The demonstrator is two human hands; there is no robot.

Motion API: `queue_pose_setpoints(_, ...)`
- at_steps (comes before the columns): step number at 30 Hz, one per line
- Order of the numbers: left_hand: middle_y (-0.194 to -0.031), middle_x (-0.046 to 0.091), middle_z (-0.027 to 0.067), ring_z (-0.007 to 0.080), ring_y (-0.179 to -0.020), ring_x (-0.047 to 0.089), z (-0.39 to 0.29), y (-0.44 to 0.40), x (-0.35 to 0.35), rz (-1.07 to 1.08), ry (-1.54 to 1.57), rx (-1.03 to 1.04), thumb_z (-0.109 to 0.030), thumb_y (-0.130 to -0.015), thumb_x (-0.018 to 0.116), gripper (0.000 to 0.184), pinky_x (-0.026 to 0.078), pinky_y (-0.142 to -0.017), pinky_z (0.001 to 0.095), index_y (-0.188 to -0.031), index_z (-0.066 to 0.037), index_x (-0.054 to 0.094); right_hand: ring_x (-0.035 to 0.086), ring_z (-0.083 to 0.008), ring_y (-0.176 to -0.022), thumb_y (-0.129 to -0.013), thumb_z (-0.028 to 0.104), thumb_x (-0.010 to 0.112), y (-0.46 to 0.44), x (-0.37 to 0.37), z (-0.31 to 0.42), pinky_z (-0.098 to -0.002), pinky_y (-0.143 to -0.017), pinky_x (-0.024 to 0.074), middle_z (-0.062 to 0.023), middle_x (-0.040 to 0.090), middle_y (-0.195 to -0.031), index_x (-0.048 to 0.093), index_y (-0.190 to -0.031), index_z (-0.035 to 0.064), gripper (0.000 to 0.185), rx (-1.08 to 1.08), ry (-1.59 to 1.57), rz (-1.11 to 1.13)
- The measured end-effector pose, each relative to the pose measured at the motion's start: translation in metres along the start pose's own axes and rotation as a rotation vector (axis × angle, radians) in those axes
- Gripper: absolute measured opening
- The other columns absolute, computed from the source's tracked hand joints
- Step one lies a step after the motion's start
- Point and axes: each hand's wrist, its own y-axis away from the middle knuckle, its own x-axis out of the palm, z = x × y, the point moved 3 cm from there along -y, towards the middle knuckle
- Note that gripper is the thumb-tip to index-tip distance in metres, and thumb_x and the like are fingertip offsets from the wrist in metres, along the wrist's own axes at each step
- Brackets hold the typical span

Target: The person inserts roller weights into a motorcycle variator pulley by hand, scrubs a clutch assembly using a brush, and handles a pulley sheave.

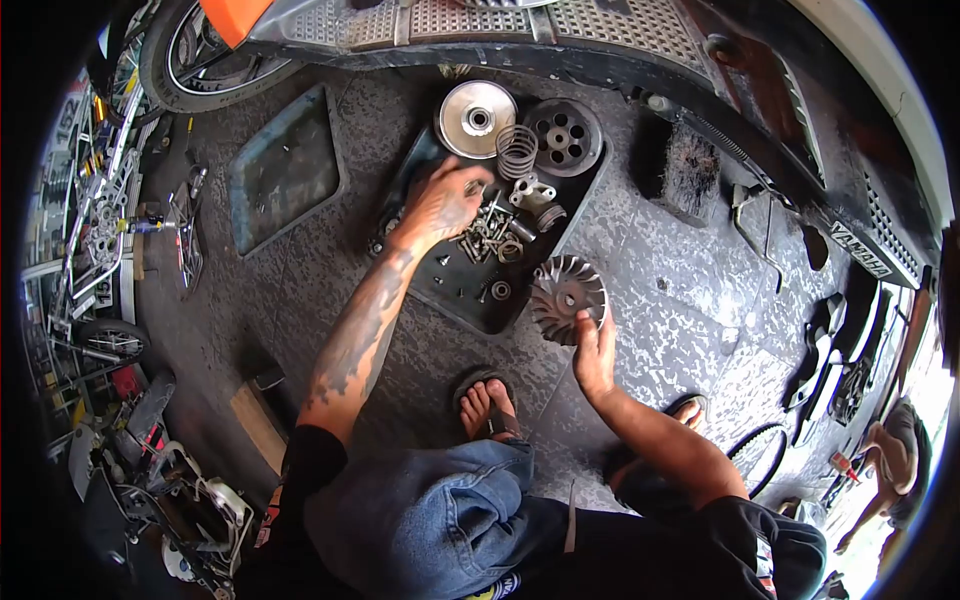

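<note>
My right hand grips a round metal finned fan wheel by its lower right edge, beside the tray's front corner. My left hand is over the left part of a dark tray, its fingers curled together; whatever they may hold is too small to make out. Just right of that hand lies a heap of bolts and small metal parts. Behind it in the tray are a shiny metal disc, a coil spring and a dark drum with round holes. A small ring-shaped bearing lies near the front.
A second dark tray lies on the floor to the left. Above stands a motorbike with a metal footboard and a wheel. A black belt and body panels are at right. Another person is at the far right.
</note>
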Motion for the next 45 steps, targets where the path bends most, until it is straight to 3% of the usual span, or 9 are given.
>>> queue_pose_setpoints(3, -0.122, 0.054, 0.0244, 0.0356, -0.104, 0.059, 0.035, 0.028, 0.036, 0.27, -0.115, -0.081, -0.011, -0.083, 0.054, 0.059, 0.047, -0.091, 0.0397, -0.139, -0.017, 0.037, 0.057, -0.0206, -0.102, -0.092, 0.016, 0.047, -0.005, -0.007, -0.003, -0.0344, -0.091, 0.0428, -0.015, 0.064, -0.109, 0.044, -0.131, -0.0011, 0.043, 0.045, -0.046, -0.079)
queue_pose_setpoints(7, -0.136, 0.043, 0.0254, 0.0469, -0.119, 0.047, -0.002, 0.074, 0.067, 0.383, -0.347, -0.217, -0.018, -0.084, 0.06, 0.092, 0.033, -0.101, 0.0594, -0.149, -0.033, -0.003, 0.057, -0.0205, -0.098, -0.093, 0.021, 0.044, -0.012, -0.01, -0.008, -0.0334, -0.089, 0.043, -0.0142, 0.063, -0.109, 0.044, -0.13, -0.0031, 0.044, 0.027, -0.053, -0.086)
queue_pose_setpoints(10, -0.139, 0.037, 0.0229, 0.0464, -0.124, 0.042, -0.012, 0.101, 0.077, 0.336, -0.358, -0.121, -0.019, -0.082, 0.064, 0.092, 0.031, -0.1, 0.0649, -0.15, -0.035, 0.004, 0.056, -0.0201, -0.095, -0.093, 0.023, 0.044, -0.016, -0.012, -0.005, -0.0333, -0.088, 0.0433, -0.0139, 0.063, -0.107, 0.044, -0.13, -0.0036, 0.045, 0.1, -0.051, -0.071)
queue_pose_setpoints(14, -0.119, 0.047, 0.0146, 0.0364, -0.112, 0.049, -0.016, 0.126, 0.08, 0.196, -0.344, -0.041, -0.019, -0.077, 0.065, 0.085, 0.037, -0.093, 0.0646, -0.149, -0.026, 0.02, 0.056, -0.0194, -0.094, -0.094, 0.022, 0.045, -0.024, -0.012, 0.002, -0.0328, -0.086, 0.0439, -0.014, 0.063, -0.106, 0.045, -0.13, -0.0027, 0.044, 0.013, -0.031, -0.083)
queue_pose_setpoints(19, -0.115, 0.045, 0.0097, 0.0352, -0.11, 0.048, -0.009, 0.132, 0.064, 0.048, -0.251, -0.128, -0.012, -0.076, 0.067, 0.055, 0.039, -0.092, 0.0601, -0.127, -0.027, 0.053, 0.056, -0.0149, -0.09, -0.092, 0.021, 0.052, -0.041, -0.018, 0.016, -0.0327, -0.081, 0.0455, -0.0144, 0.067, -0.097, 0.054, -0.117, -0.0037, 0.035, -0.013, 0.034, -0.135)
queue_pose_setpoints(23, -0.111, 0.046, 0.0078, 0.0327, -0.107, 0.05, 0.014, 0.114, 0.056, -0.123, -0.265, -0.192, -0.009, -0.074, 0.067, 0.056, 0.042, -0.087, 0.0554, -0.125, -0.028, 0.054, 0.056, -0.0141, -0.081, -0.091, 0.022, 0.056, -0.052, -0.02, 0.024, -0.0318, -0.074, 0.047, -0.0148, 0.067, -0.092, 0.052, -0.116, -0.0081, 0.04, 0.033, 0.124, -0.137)
queue_pose_setpoints(30, -0.113, 0.044, 0.0081, 0.0322, -0.108, 0.049, 0.016, 0.096, 0.065, -0.03, -0.333, -0.152, -0.008, -0.073, 0.068, 0.07, 0.042, -0.085, 0.0565, -0.136, -0.031, 0.044, 0.054, -0.0123, -0.075, -0.092, 0.021, 0.054, -0.068, -0.014, 0.027, -0.0289, -0.067, 0.0463, -0.0103, 0.065, -0.087, 0.053, -0.116, -0.0064, 0.036, 0.021, -0.012, -0.124)
queue_pose_setpoints(37, -0.112, 0.046, 0.0068, 0.029, -0.107, 0.049, 0.022, 0.12, 0.06, -0.089, -0.355, -0.184, -0.011, -0.075, 0.068, 0.042, 0.039, -0.087, 0.0585, -0.114, -0.024, 0.06, 0.05, -0.0078, -0.065, -0.093, 0.021, 0.054, -0.066, -0.02, 0.015, -0.0251, -0.057, 0.0427, -0.0052, 0.061, -0.079, 0.053, -0.117, -0.0054, 0.036, 0.028, -0.034, -0.22)
queue_pose_setpoints(45, -0.11, 0.047, 0.0045, 0.0266, -0.105, 0.049, 0.023, 0.12, 0.055, -0.157, -0.219, -0.09, -0.013, -0.083, 0.064, 0.04, 0.04, -0.087, 0.0531, -0.12, -0.029, 0.06, 0.039, -0.0045, -0.055, -0.094, 0.025, 0.056, -0.068, -0.023, 0.011, -0.0232, -0.048, 0.0322, 0.0019, 0.048, -0.066, 0.052, -0.116, -0.007, 0.039, 0.065, 0.005, -0.237)
